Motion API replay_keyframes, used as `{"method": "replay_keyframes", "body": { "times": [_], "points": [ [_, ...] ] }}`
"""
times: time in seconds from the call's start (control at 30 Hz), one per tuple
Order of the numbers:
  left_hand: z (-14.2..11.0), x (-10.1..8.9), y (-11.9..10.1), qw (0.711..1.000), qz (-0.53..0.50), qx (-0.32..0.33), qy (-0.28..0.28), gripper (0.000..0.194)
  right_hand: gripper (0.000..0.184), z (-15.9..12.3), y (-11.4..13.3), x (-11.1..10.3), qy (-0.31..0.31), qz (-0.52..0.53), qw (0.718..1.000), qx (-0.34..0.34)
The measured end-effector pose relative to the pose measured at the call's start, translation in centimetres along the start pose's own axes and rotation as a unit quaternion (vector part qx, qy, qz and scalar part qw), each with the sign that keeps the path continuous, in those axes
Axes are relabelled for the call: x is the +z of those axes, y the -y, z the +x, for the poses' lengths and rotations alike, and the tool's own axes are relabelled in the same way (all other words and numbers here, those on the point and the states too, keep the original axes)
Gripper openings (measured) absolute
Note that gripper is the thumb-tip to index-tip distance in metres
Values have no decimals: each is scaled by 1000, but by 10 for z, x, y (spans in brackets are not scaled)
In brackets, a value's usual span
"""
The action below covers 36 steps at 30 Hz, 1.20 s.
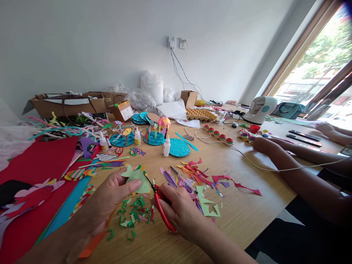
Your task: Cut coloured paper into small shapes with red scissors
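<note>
Left hand (pixel 114 190) pinches green paper (pixel 140 184), thumb on top. Right hand (pixel 178 209) wraps fingers round red handles of scissors (pixel 154 188), blades pointing toward eleven, at paper's right edge; whether blades part, can't tell. From paper: green scraps (pixel 134 213) at six on table (pixel 233 216), red scraps (pixel 192 173) at three, glue bottle (pixel 166 147) at one beside blue disc (pixel 180 147), red sheet (pixel 35 161) at nine, fan (pixel 260 110) far off at two. Another person's arm (pixel 288 176) at three.

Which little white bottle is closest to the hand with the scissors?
The rightmost bottle, beside the flat blue circle, is closest to the right hand with the red scissors. The middle bottle and leftmost bottle are farther away.
</note>
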<state>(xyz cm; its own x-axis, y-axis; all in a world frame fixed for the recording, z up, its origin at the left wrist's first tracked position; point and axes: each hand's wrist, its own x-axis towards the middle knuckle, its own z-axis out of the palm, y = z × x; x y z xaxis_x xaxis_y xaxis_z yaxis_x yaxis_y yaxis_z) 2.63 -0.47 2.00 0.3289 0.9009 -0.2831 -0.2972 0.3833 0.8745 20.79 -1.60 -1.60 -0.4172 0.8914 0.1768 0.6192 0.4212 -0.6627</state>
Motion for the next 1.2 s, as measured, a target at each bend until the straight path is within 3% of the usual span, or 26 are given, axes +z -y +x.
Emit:
{"method": "replay_keyframes", "body": {
  "times": [0.2,1.2],
  "points": [
    [-2,0,1,1000,-8,-4,-7,25,26,-1,1,1,16,10,1000,-20],
    [-9,8,2,999,8,-22,-30,26,25,-2,6,1,18,18,1000,-15]
  ]
}}
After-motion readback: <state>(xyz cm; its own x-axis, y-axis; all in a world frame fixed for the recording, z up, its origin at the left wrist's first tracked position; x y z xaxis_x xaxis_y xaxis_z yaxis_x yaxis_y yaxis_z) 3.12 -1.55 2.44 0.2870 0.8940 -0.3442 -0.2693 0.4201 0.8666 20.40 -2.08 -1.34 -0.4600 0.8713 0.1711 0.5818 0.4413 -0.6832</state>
